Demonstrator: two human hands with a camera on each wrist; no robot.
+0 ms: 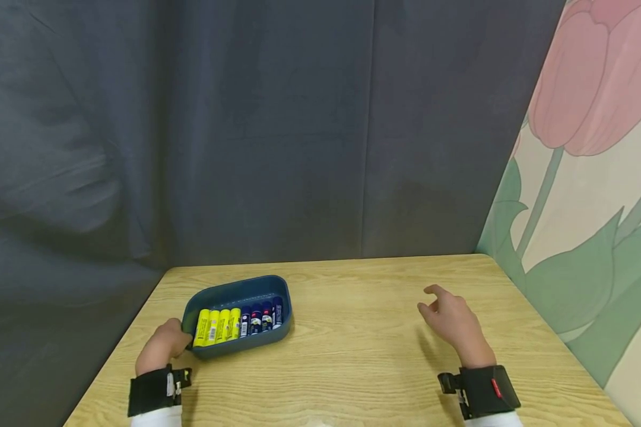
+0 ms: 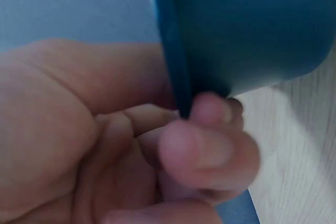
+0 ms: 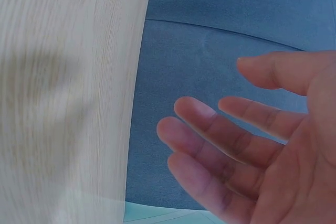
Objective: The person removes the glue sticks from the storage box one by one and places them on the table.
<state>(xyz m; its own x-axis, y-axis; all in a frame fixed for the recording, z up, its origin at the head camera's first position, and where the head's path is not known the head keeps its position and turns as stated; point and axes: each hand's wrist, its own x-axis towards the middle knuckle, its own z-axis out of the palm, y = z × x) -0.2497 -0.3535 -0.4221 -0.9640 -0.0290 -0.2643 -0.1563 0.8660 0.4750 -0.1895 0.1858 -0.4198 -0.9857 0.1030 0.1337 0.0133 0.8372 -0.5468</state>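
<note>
My left hand (image 1: 163, 345) grips the near left corner of a dark blue plastic bin (image 1: 240, 289). In the left wrist view the bin's rim (image 2: 171, 51) passes between the thumb and curled fingers. Inside the bin, side by side in a row, lie several yellow tubes (image 1: 217, 326) and several dark blue tubes (image 1: 262, 316) that look like glue sticks. Over the right part of the table hovers my right hand (image 1: 456, 325), holding nothing. Its fingers (image 3: 210, 124) are loosely bent and spread apart from the thumb in the right wrist view.
The bin stands on the left of a light wood table (image 1: 352, 344). A dark grey curtain (image 1: 278, 130) hangs along the back and left side. To the right rises a wall (image 1: 582, 196) painted with pink tulips and green leaves.
</note>
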